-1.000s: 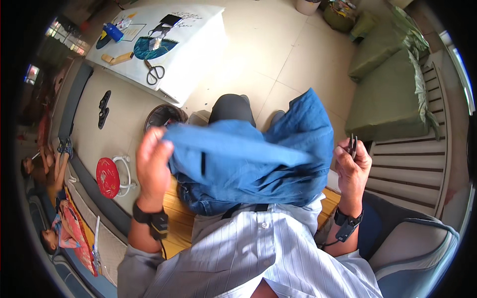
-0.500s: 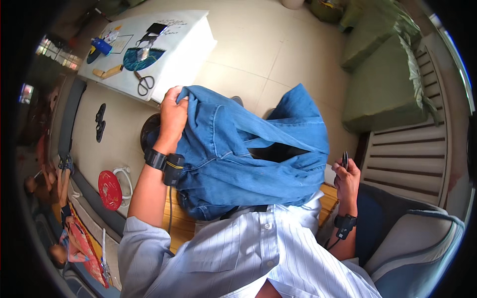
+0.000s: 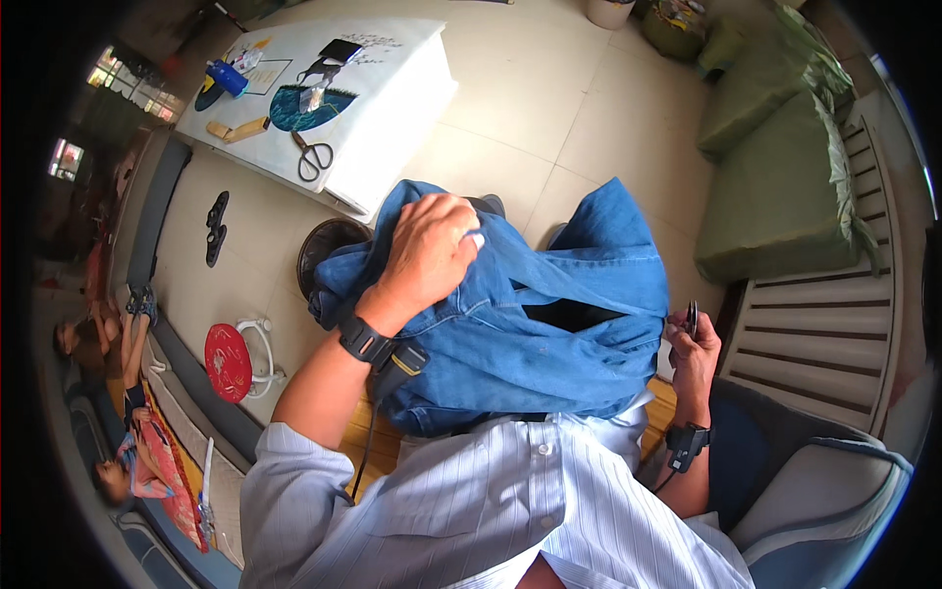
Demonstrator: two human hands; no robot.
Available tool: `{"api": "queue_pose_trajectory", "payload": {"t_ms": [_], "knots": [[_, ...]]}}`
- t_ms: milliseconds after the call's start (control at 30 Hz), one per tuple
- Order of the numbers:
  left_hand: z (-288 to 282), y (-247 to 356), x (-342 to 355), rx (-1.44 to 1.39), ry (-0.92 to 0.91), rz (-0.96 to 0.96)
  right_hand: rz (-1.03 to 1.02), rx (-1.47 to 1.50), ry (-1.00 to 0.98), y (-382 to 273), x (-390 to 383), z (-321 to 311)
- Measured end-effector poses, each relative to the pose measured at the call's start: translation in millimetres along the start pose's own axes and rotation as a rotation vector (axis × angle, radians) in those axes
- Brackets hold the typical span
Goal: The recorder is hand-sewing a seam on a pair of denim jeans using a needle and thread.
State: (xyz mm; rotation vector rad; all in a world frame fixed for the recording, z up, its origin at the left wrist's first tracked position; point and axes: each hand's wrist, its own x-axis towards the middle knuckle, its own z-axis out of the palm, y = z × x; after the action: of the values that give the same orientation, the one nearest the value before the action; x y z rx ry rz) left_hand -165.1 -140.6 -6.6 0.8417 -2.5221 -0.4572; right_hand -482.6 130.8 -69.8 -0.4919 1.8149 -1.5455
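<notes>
Broadly, pale square floor tiles [image 3: 510, 137] with thin joints. Leftward, a low white rectangular table [image 3: 407, 128] with a printed top; rightward, bulky green cloth-covered cushions [image 3: 780, 206] beside a pale slatted bench [image 3: 807, 341]. Across the lap, a rumpled blue denim garment [image 3: 549, 378], with one dark opening near the middle. Beyond its left edge, a stool with a round red seat [image 3: 228, 363]; closer, a dark round bin [image 3: 316, 245]. On the denim, the left hand [image 3: 427, 250], fingers curled; pinch or light rest, cannot tell. Just beside the garment's right edge, the right hand [image 3: 694, 351], closed. At the table's near right corner, black-looped scissors [image 3: 305, 147]; by its left edge, a blue cylindrical container [image 3: 228, 79]. In the right hand's grip, a small dark narrow tool [image 3: 693, 316]. Along the table's far right corner, dark script [image 3: 376, 47], too small to read.
</notes>
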Motion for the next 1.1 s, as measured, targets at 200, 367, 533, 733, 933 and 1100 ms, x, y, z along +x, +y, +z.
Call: {"api": "queue_pose_trajectory", "payload": {"t_ms": [200, 367, 533, 733, 933, 1100], "knots": [[6, -35, 9, -0.401, 0.235, -0.46, 0.176, -0.014, 0.098, 23, -9, -10], [14, -74, 5, -0.495, 0.24, -0.697, 0.244, -0.027, 0.029, 43, -10, -16], [2, -38, 10, -0.017, 0.554, -0.085, 0.207, 0.088, 0.066, 44, -12, -11], [-2, 58, 0, -0.321, -0.134, 0.1, 0.154, 0.342, 0.179, 47, -2, -16], [46, 74, -1, -0.022, -0.28, 0.3, 0.24, 0.317, 0.074, 46, 0, -9], [49, 68, -5, -0.03, -0.298, 0.361, 0.287, 0.315, 0.052, 49, -3, -10]]}}
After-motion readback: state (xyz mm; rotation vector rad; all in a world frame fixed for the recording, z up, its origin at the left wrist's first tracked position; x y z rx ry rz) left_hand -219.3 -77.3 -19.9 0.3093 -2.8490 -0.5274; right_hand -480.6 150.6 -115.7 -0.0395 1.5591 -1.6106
